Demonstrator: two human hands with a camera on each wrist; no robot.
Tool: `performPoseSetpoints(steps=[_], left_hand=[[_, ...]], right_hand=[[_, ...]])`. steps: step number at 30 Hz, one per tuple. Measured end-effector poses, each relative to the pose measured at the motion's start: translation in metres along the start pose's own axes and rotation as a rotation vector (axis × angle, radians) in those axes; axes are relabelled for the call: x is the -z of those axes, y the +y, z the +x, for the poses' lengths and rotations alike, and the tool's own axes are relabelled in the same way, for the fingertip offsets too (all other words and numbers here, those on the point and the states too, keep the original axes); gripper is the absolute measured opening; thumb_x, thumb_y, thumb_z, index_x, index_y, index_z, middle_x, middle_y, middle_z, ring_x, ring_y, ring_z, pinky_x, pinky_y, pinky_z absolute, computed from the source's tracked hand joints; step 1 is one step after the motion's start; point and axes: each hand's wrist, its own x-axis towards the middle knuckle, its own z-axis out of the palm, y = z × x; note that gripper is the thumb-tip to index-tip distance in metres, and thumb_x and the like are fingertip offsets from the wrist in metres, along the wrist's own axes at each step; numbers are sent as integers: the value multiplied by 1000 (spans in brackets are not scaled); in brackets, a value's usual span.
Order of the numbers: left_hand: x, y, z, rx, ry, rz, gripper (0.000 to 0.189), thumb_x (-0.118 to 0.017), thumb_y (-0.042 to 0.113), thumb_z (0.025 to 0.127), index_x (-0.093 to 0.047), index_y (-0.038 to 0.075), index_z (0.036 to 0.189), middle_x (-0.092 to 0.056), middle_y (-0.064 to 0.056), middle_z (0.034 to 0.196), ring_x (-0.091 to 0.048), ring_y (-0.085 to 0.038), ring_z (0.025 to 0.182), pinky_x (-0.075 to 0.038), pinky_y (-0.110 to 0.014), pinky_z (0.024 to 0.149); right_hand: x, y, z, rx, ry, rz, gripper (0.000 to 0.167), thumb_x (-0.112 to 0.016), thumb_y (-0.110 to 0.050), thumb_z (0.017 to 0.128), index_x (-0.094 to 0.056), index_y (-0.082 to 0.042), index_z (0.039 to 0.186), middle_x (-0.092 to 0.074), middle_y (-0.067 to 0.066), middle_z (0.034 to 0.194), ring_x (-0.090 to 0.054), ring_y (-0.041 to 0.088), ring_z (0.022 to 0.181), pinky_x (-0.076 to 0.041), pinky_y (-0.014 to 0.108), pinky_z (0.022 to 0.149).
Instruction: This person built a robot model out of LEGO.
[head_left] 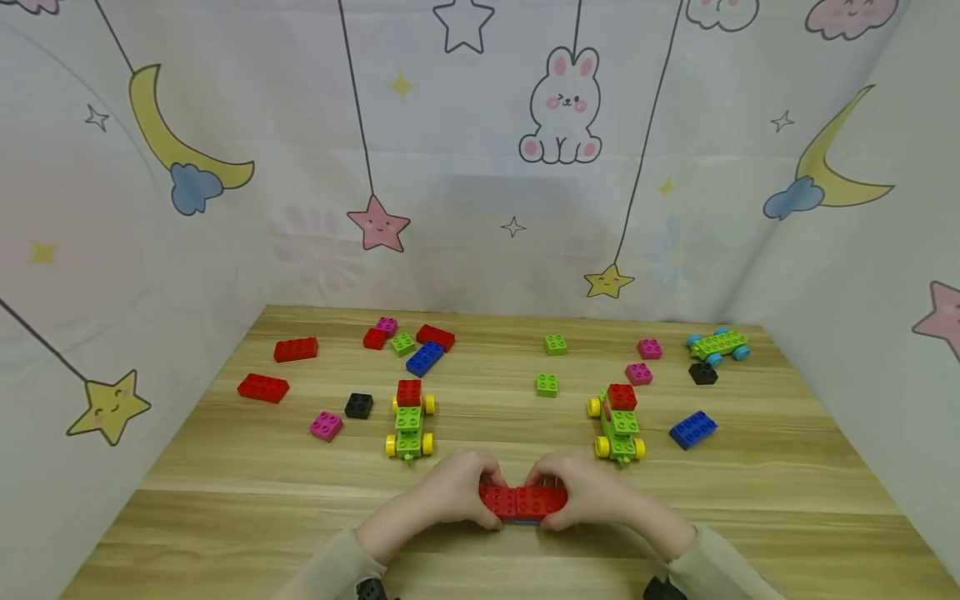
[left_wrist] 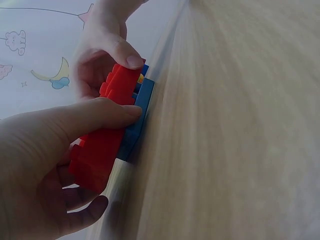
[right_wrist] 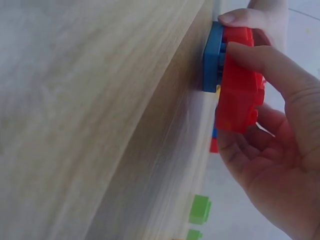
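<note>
Two red bricks sit end to end over a blue brick point(left_wrist: 142, 105), close to the tabletop. My left hand point(head_left: 463, 490) grips the left red brick point(left_wrist: 102, 155), its thumb on the near side and fingers behind. On the right red brick point(right_wrist: 239, 92), my right hand point(head_left: 581, 492) has the same hold, thumb in front and fingers curled round the back. Some blue studs show in a narrow gap between this brick and the blue one in the right wrist view. The head view shows only a thin strip of blue below the reds.
Beyond the hands stand two green cars with yellow wheels, one left point(head_left: 409, 421) and one right point(head_left: 619, 425). A green base with blue wheels point(head_left: 718, 343) is at the back right. Loose bricks lie around, including a blue one point(head_left: 693, 430) and a black one point(head_left: 359, 406).
</note>
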Motion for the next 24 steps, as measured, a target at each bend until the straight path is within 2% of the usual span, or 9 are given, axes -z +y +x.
performPoseSetpoints(steps=[8,14,24], left_hand=[[0,1,-1,-6,1,-4,34,-93,16,59,-72,14,85,-66,11,80,-54,3,71,-47,-17,66],[0,1,0,-14,3,-11,34,-93,15,58,-72,13,85,-66,11,80,-54,3,71,-47,-17,66],[0,-1,0,-24,4,-26,34,-93,14,58,-71,13,84,-66,11,80,-54,3,71,-47,-17,66]], right_hand=[[-1,-3,3,-24,-1,35,33,-82,-33,76,-70,-17,102,-63,-14,91,-51,-1,80,-44,18,70],[-2,-6,5,-29,-8,59,32,-82,-32,77,-70,-16,102,-65,-12,92,-53,-1,81,-46,18,72],[-9,-8,8,-27,33,85,31,-83,-29,76,-71,-15,100,-68,-9,95,-53,-2,83,-46,18,74]])
